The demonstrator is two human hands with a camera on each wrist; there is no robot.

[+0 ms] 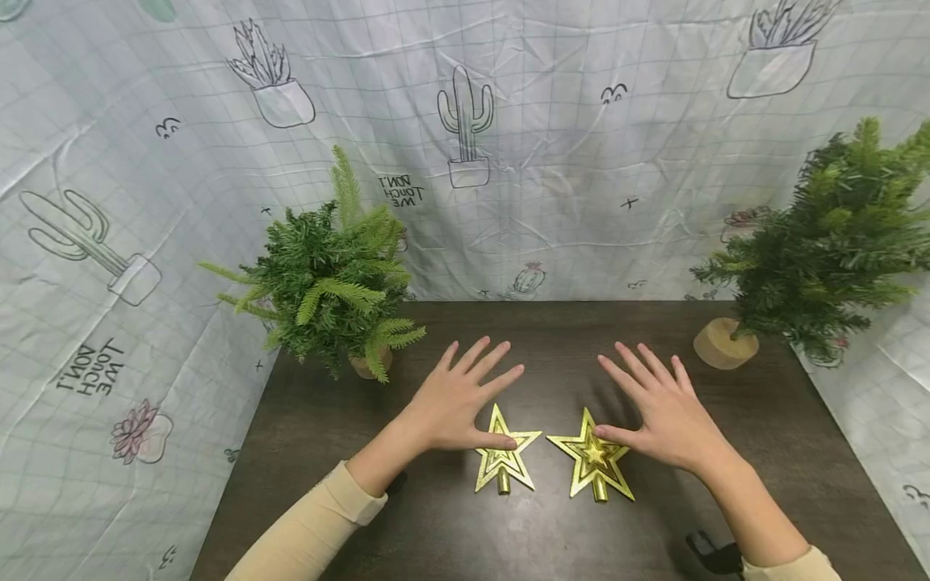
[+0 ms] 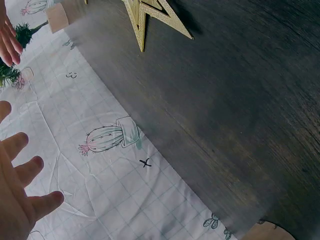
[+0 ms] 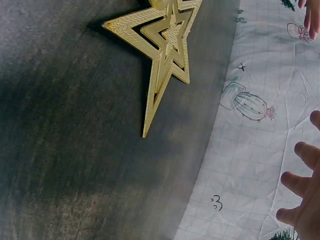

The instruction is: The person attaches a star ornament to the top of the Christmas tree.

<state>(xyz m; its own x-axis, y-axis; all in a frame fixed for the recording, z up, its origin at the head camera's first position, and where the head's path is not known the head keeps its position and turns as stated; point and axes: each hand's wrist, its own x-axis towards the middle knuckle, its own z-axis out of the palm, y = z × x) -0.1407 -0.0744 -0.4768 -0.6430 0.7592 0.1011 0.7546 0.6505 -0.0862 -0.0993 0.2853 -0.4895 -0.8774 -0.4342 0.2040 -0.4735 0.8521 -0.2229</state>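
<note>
Two gold star tree toppers lie side by side on the dark table, each with a short tube at its base. Over the left star topper (image 1: 504, 468) my left hand (image 1: 454, 403) spreads its fingers, its thumb overlapping the star in the head view. My right hand (image 1: 668, 420) is likewise spread, the thumb across part of the right star topper (image 1: 594, 456). Neither hand grips anything. The right wrist view shows a star topper (image 3: 170, 45) close up, with spread fingertips (image 3: 295, 182) at the right edge. Part of a star (image 2: 145, 22) tops the left wrist view.
A small artificial tree (image 1: 327, 282) stands at the back left, its wooden base (image 1: 372, 365) partly hidden by branches. Another tree (image 1: 821, 242) leans at the back right on a round wooden base (image 1: 726, 344). A cactus-print curtain (image 1: 552, 145) encloses the table (image 1: 567, 541) behind and at both sides.
</note>
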